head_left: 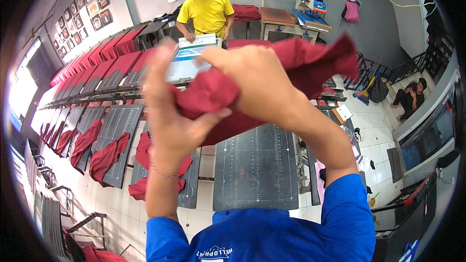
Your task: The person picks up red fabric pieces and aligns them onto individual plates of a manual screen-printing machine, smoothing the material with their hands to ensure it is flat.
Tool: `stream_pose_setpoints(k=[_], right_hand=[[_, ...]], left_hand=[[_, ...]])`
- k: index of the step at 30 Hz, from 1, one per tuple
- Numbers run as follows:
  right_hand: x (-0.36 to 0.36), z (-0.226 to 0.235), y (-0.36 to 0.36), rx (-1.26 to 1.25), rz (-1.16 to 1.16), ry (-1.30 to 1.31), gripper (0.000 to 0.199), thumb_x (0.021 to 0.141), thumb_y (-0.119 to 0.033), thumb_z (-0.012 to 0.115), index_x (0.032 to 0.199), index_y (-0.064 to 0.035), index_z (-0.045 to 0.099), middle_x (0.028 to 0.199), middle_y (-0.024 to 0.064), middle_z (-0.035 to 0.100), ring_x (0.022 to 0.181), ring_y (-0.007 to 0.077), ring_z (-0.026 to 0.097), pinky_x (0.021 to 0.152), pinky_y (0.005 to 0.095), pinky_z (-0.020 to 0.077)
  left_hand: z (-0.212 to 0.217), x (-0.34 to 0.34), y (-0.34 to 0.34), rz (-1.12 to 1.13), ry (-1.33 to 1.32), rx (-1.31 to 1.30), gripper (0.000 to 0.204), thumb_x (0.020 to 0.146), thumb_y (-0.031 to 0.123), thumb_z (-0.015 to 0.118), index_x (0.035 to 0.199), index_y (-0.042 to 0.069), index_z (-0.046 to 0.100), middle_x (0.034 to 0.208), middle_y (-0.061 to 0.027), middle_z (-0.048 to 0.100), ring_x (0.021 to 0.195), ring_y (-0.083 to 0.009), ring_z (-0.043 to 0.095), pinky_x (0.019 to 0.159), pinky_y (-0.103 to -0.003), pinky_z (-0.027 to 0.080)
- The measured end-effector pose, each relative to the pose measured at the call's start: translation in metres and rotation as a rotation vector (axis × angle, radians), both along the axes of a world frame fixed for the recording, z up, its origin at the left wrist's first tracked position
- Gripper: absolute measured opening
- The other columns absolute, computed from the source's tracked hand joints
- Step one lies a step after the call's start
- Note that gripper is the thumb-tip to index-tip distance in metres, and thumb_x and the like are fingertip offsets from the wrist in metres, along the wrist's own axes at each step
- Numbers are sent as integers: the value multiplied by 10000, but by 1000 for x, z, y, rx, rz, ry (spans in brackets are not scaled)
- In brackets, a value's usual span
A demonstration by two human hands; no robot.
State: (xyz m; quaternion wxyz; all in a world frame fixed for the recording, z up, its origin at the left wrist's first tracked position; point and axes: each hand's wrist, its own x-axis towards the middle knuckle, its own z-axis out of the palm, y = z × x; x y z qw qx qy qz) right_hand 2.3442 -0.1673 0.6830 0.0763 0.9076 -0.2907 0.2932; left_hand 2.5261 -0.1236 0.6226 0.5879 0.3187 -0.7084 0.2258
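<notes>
A bunched dark red cloth (208, 92) is held up in front of me, its loose end fanning out to the upper right, blurred by motion. My right hand (257, 80) is closed round it, the fingers bent over the fabric. Beside the bundle my left hand (172, 116) has its fingers stretched upward and its thumb spread under the cloth; blur hides how firmly it touches. Below both hands lies a dark printing board (255, 170) with pale ruled lines and nothing on it.
Rows of similar boards (116, 131) run off to the left, several draped with red cloths (109, 160). Across the table a person in a yellow shirt (206, 12) handles a framed screen (189, 63). A heat press (310, 12) stands behind. Another person (411, 99) sits at the right.
</notes>
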Motion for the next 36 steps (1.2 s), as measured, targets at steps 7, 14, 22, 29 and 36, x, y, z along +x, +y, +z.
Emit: stream_pose_setpoints(k=[7, 14, 22, 29, 36], right_hand=[[-141, 16, -86, 16, -627, -501, 286, 932, -306, 596, 1119, -116, 701, 999, 192, 715, 971, 420, 673, 812, 483, 533], [-235, -84, -208, 74, -797, -520, 326, 883, -178, 550, 1154, -158, 729, 1048, 181, 738, 990, 352, 713, 858, 457, 559], [-261, -87, -9, 244, 58, -1228, 335, 1000, -193, 595, 1245, 35, 607, 1231, 164, 662, 1096, 216, 657, 940, 341, 540], [-272, -266, 112, 721, -297, -1355, 185, 999, -158, 538, 1055, -13, 638, 1326, 190, 625, 1257, 267, 570, 1092, 411, 424], [-276, -408, 173, 1275, -708, -1228, 192, 968, -11, 518, 1085, -15, 670, 1287, 150, 638, 1201, 212, 595, 1023, 358, 482]], left_hand=[[-103, 111, -55, 388, -53, 521, 213, 855, 39, 617, 1059, 43, 676, 990, -207, 681, 942, -416, 647, 820, -483, 511], [-48, 144, -189, 351, 165, 349, 236, 886, 52, 565, 1090, 44, 683, 901, -171, 697, 849, -340, 676, 783, -441, 533], [-54, 90, 19, -526, 719, 386, 187, 996, 180, 623, 1059, 11, 573, 1027, -104, 648, 964, -177, 644, 891, -330, 523], [-193, 87, 110, -239, 597, 867, 169, 821, -126, 525, 927, -10, 588, 1012, -143, 691, 1042, -262, 645, 991, -395, 483], [-346, 99, 150, -43, 324, 1328, 188, 847, -16, 674, 1030, -24, 629, 1192, -187, 656, 1147, -294, 609, 1040, -383, 444]])
